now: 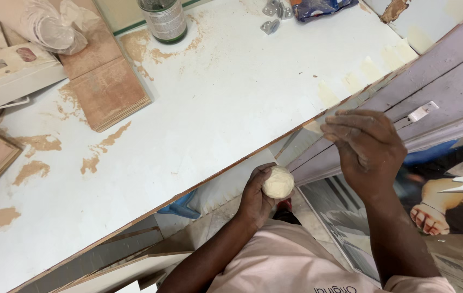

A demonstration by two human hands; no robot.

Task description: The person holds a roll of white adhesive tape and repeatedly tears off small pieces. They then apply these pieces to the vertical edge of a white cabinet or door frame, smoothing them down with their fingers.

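Far left, a pale plastic fitting [11, 73] lies on the white board [204, 103], next to a stack of brown tiles [106, 87] with a clear wrapped bundle [41, 24] above them. Rusty smears mark the board. Moving along, a green bottle [163, 19] stands at the top edge, small metal brackets [275, 13] just past it. Down at the board's near edge, the left hand [256, 198] cups a ball of pale putty [278, 182], fingers wrapped round it, holding it just below the edge. Over to the right, the right hand [364, 146] is at the board's edge, fingertips [331, 129] pinched narrow against the putty-dabbed rim; whether they hold anything, I cannot tell.
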